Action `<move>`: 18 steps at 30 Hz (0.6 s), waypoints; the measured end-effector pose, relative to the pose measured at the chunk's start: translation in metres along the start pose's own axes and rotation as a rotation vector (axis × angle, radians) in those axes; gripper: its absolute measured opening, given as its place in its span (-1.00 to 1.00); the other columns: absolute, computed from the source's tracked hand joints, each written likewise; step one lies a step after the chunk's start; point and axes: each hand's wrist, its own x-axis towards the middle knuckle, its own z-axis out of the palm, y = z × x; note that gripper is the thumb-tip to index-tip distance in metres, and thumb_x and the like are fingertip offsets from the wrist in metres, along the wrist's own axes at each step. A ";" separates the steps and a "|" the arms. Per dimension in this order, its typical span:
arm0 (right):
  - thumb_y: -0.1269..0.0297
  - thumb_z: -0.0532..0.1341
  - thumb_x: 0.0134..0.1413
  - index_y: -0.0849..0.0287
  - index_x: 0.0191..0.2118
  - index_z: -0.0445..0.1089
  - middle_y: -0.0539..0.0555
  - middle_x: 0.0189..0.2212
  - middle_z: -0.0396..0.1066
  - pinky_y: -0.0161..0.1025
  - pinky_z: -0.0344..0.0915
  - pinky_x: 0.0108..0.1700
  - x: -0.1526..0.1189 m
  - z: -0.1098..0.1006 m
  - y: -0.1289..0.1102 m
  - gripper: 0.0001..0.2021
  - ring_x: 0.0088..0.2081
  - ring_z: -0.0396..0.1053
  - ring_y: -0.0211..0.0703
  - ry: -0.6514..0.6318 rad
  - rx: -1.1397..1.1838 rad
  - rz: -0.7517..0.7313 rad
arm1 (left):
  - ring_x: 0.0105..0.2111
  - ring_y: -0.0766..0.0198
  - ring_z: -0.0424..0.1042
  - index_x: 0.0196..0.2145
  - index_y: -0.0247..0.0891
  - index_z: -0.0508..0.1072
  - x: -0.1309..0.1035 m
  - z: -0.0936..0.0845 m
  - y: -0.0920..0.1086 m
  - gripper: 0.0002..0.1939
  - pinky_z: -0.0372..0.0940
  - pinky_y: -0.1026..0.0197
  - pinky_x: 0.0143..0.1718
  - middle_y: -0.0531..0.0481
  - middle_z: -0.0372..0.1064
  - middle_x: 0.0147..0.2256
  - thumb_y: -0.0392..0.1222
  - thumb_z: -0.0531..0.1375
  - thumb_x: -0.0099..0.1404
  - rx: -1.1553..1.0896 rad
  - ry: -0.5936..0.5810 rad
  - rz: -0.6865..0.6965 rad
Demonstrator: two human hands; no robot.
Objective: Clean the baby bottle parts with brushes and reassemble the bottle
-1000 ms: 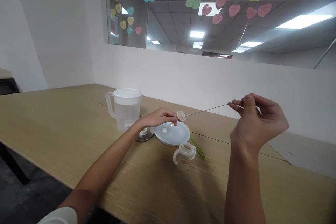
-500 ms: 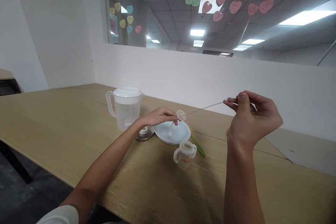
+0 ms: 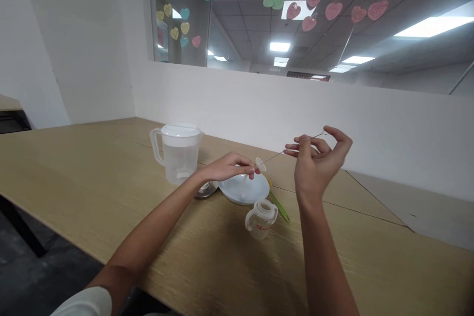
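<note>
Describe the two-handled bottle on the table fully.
The small bottle stands upright on the table, in front of the white bowl. Its translucent body looks like plastic, with red lettering on the front, a pale handle on either side and an open top. Neither the left hand nor the right hand touches it.

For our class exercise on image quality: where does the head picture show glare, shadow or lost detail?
Head view: glare whitens the ceiling light at upper right; soft shadows darken the table near the cup; the pale disc at the left hand is too soft for fine detail.
</note>
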 end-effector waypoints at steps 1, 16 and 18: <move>0.31 0.16 0.00 0.10 -0.05 0.04 -0.12 -0.51 0.31 -0.22 0.44 -0.47 -0.003 0.003 0.002 -0.62 -0.54 0.38 -0.27 -0.016 0.001 0.015 | -0.13 0.21 0.35 -0.43 -0.35 0.46 0.000 0.001 0.001 -0.73 0.17 0.26 -0.10 -0.10 0.44 -0.25 -0.11 0.09 0.25 -0.001 0.004 -0.001; 0.26 0.14 0.01 0.03 0.07 -0.10 -0.09 -0.51 0.27 -0.21 0.42 -0.53 -0.013 0.011 0.013 -0.48 -0.53 0.39 -0.21 -0.165 0.008 0.138 | -0.16 0.19 0.36 -0.45 -0.37 0.48 -0.001 0.003 0.005 -0.75 0.19 0.20 -0.13 -0.12 0.45 -0.30 -0.10 0.17 0.18 -0.171 0.051 -0.026; 0.26 0.13 0.01 0.02 0.06 -0.11 -0.10 -0.51 0.26 -0.21 0.41 -0.55 -0.014 0.011 0.012 -0.48 -0.55 0.38 -0.21 -0.180 0.006 0.158 | -0.16 0.18 0.36 -0.46 -0.37 0.48 -0.001 0.003 0.005 -0.75 0.19 0.20 -0.13 -0.13 0.45 -0.31 -0.09 0.18 0.17 -0.176 0.059 -0.032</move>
